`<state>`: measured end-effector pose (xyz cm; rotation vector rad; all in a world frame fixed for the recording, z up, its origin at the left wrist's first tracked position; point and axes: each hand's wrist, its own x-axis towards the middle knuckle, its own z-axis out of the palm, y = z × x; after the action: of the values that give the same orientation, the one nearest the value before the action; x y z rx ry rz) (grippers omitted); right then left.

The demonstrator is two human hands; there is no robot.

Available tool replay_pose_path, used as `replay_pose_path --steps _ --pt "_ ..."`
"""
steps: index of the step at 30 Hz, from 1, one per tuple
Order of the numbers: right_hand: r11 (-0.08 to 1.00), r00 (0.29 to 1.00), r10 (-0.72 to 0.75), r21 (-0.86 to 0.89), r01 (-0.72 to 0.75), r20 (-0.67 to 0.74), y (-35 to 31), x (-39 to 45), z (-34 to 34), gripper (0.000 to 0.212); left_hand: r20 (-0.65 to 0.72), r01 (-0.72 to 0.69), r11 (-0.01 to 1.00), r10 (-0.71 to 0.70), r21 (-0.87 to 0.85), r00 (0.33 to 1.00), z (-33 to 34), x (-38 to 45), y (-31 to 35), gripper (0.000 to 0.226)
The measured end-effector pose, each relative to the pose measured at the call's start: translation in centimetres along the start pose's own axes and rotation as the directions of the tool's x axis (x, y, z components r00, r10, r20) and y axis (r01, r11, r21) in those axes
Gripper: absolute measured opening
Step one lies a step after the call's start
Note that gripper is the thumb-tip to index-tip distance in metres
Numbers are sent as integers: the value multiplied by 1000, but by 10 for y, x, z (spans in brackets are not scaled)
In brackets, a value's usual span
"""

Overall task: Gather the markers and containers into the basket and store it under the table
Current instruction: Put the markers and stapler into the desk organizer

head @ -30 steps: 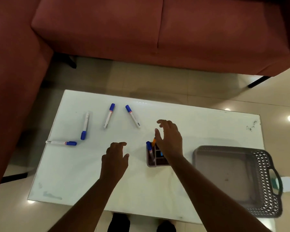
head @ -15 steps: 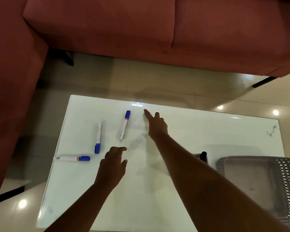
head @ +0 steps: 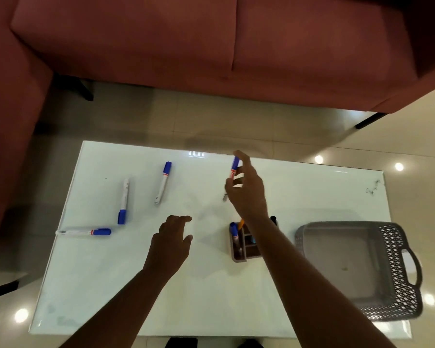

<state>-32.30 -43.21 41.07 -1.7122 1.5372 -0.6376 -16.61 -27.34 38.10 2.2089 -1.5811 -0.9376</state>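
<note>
My right hand [head: 249,189] holds a blue-capped white marker [head: 234,168] lifted above the middle of the white table [head: 111,285]. My left hand [head: 172,243] hovers open over the table's centre, holding nothing. Three more blue-capped markers lie on the left: one [head: 163,182] near the back, one [head: 124,200] beside it, one [head: 84,232] by the left edge. A small brown organiser [head: 240,247] with a blue marker and an orange pen standing in it sits under my right forearm. The grey plastic basket [head: 397,262] stands empty at the table's right end.
A red sofa [head: 211,41] runs along the far side and wraps round the left. Shiny tiled floor [head: 161,116] shows between the sofa and the table. A black scribble [head: 373,188] marks the table's far right corner.
My right hand reached forward to the marker lying near the table's middle back, took hold of it and has lifted it off the surface. My left hand barely moved.
</note>
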Motion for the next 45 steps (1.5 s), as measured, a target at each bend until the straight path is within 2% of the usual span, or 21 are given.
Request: replay_pose_path --steps 2,4,7,9,11,14,18,21,26,30,33,35,37,40,43,45 --pt "998 995 16 61 -10 -97 9 -22 -41 63 -13 2 1000 -2 1 1000 12 -7 19 43" --pt "992 983 91 101 -75 -158 25 -45 -78 61 -23 2 1000 -2 -5 1000 26 -15 37 42" --pt "972 959 206 158 -176 -196 54 -77 -113 59 -40 78 992 -82 -99 996 48 -29 62 40" --pt "969 959 222 148 -197 -178 75 -95 -120 62 -47 148 978 -157 -144 987 59 -38 78 40" --pt "978 973 197 97 -186 -123 93 -110 -118 64 -61 204 967 -215 -154 975 69 -48 91 41" --pt "986 985 169 8 -168 -42 109 -123 -104 64 -74 216 967 -228 -136 971 76 -62 98 42" --pt "979 988 156 -135 -152 18 111 -121 -95 48 -96 223 970 -232 -102 968 72 -75 90 42" --pt "960 995 90 -261 -100 -50 110 -121 -99 43 -112 235 969 -243 -80 963 65 -76 80 43" --pt "959 988 -70 -283 28 -140 90 -117 -98 27 -136 221 975 -219 -2 966 54 -72 68 47" --pt "956 991 -121 -273 102 -52 57 -113 -65 22 -184 245 967 -229 69 956 37 -66 42 46" --pt "965 990 -136 -222 138 22 24 -103 -23 20 -233 233 955 -188 183 954 18 -58 9 47" --pt "936 975 -207 -272 222 85 1 -92 15 18 -242 214 943 -152 254 958 3 -50 -18 48" --pt "923 967 -207 -298 243 148 -18 -77 55 20 -232 213 934 -148 286 961 -12 -40 -44 50" --pt "942 978 -53 -315 116 200 -37 -48 110 31 -204 206 928 -146 310 968 -29 -27 -80 52" --pt "897 953 98 -440 40 286 -38 -12 152 51 -155 141 890 -81 434 985 -43 -19 -109 54" --pt "890 938 203 -453 -56 282 -39 10 174 64 -144 112 884 -51 454 988 -50 -11 -124 53"
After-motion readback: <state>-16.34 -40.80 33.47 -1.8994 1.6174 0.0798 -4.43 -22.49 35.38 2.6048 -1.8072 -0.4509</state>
